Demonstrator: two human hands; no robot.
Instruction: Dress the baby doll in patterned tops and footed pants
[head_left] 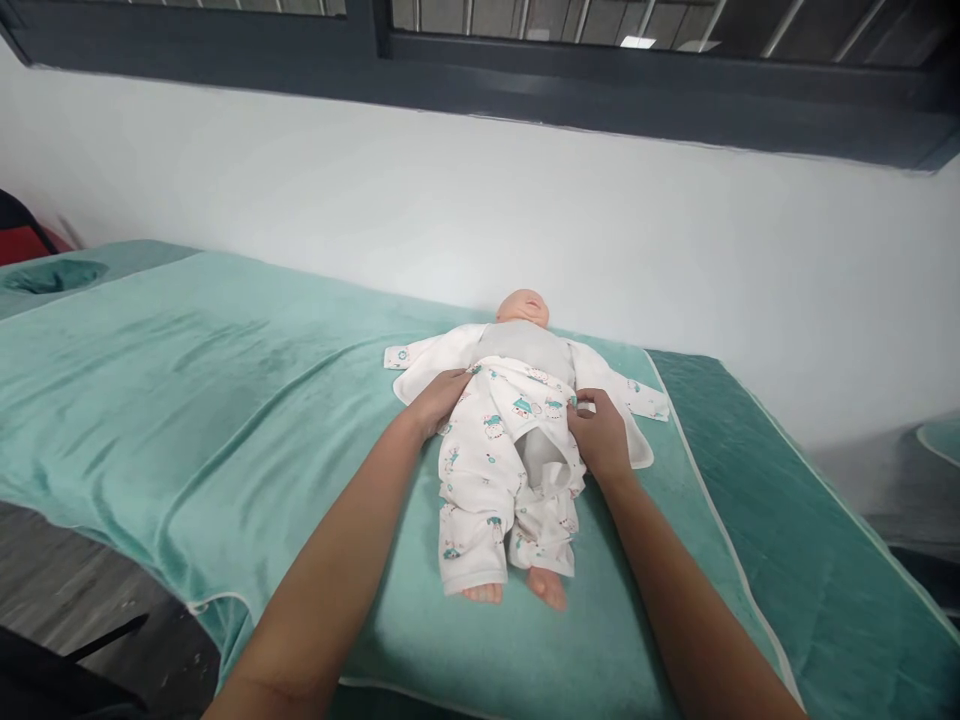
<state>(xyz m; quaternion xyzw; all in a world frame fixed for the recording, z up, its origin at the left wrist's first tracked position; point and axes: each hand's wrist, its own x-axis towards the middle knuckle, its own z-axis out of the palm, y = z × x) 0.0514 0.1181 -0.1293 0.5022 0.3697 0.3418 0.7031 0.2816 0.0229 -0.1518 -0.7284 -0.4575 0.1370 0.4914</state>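
A baby doll [523, 308] lies on its back on a green bed, head toward the wall and bare feet toward me. It wears white printed pants [480, 480] pulled up to the waist, with an opening at the crotch where a grey-white layer shows. A white jacket [450, 350] is spread open under its torso, the sleeves stretched to both sides. My left hand [442, 398] is closed on the pants' waistband at the doll's left-hand side in view. On the opposite side my right hand [600, 430] pinches the waistband between thumb and fingers.
A green sheet [225, 400] with some creases covers the bed. Darker green fabric [780, 480] lies at the right end. Behind the bed stands a white wall [375, 190] below a dark window frame [600, 90]. A face hole [56, 276] shows at the far left.
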